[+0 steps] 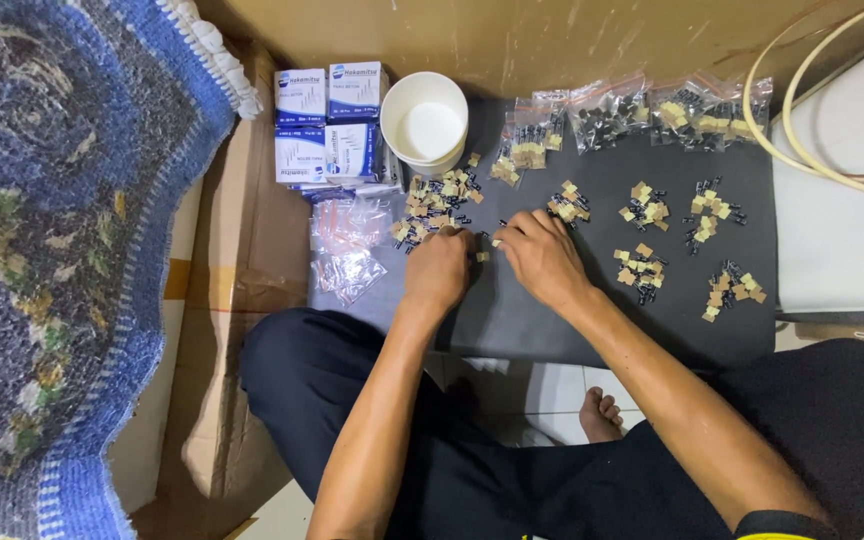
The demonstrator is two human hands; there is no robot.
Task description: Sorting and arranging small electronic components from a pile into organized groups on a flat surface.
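— So, both hands low over the dark mat (552,320), centre of the frame?

— Yes. Left hand (438,270) knuckles up, fingers curled down at the edge of the big loose heap of small parts (434,203), just left of centre. Cannot tell whether pinching anything; fingertips hidden under the hand.

— And the right hand (544,258)?

— Just beside the left, nearly touching. Fingers bent toward a few stray parts (484,246) in the gap between both hands. Grasp not clear either; too small to tell.

— Parts themselves?

— Tiny dark bodies with tan paper tabs. Sorted into little piles (644,208) across the right half of the mat, well apart from one another.

— Above the hands?

— White round cup (424,122), upper centre, touching the heap's far side. Blue-and-white small boxes (328,124) stacked just left of it. Clear zip bags of the same parts (642,110) in a row along the mat's top edge, upper right.

— Left of the heap?

— Flat clear bags with red seals (348,240), lying at the mat's left border.

— Around the mat?

— Cardboard (242,290) under a blue knitted rug (62,250) filling the left side. Crossed legs in dark trousers at the bottom, one bare foot (600,416) on pale tile.
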